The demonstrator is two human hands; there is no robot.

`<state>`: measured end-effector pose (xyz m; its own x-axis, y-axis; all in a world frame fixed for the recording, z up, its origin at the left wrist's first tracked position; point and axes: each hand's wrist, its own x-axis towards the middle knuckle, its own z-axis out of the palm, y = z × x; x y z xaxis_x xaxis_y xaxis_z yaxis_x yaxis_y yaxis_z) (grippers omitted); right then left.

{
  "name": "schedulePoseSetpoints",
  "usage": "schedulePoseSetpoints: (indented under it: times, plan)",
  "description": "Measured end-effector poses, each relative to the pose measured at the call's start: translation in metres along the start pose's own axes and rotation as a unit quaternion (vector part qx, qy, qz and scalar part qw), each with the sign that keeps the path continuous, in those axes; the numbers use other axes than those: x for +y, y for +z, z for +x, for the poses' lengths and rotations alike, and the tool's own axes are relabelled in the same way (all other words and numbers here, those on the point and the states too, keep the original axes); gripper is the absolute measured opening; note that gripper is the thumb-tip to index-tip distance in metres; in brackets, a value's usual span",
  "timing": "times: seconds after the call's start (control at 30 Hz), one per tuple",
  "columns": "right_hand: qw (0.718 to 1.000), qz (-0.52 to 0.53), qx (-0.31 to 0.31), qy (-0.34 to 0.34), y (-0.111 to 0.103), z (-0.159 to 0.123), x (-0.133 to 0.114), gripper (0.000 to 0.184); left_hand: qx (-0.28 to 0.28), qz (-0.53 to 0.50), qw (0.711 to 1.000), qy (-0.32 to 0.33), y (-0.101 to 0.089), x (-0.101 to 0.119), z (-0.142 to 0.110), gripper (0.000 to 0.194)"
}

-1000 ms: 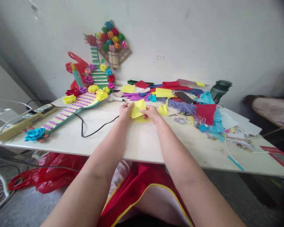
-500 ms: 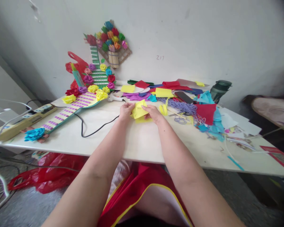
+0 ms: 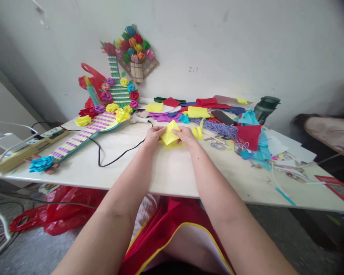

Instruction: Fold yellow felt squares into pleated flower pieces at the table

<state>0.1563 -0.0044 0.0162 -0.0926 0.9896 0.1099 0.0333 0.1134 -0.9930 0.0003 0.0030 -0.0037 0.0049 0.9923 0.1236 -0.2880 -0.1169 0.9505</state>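
A folded piece of yellow paper (image 3: 169, 134), diamond-shaped and creased, is held up over the white table (image 3: 126, 168). My left hand (image 3: 154, 136) pinches its left side between thumb and fingers. On the opposite side, my right hand (image 3: 186, 136) grips the right edge, its thumb on the front face. Behind and just below the fold, more yellow paper shows, partly hidden by my fingers. Close to my right hand lies a curled yellow paper strip (image 3: 197, 132). A black cable (image 3: 120, 156) runs over the tabletop left of my left hand.
Stacked coloured paper (image 3: 199, 112), purple yarn (image 3: 218, 128) and a dark bottle (image 3: 266, 109) stand toward the back and right. A guitar-shaped craft (image 3: 87, 133) with paper flowers lies at left, near a power strip (image 3: 34, 147). A red plastic bag (image 3: 65, 210) sits below.
The yellow paper has turned from an uneven, tilted fold into a flatter diamond facing me. Both hands have kept hold of it with small finger shifts.
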Motion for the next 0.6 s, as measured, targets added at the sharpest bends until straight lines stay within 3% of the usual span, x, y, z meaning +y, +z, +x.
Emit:
schedulePoseSetpoints:
  times: [0.6]
  plan:
    - [0.991, 0.133, -0.034, -0.001, -0.001, 0.001, 0.002, 0.017, -0.049, -0.049, 0.998, 0.012, 0.005, 0.009, -0.008, 0.033]
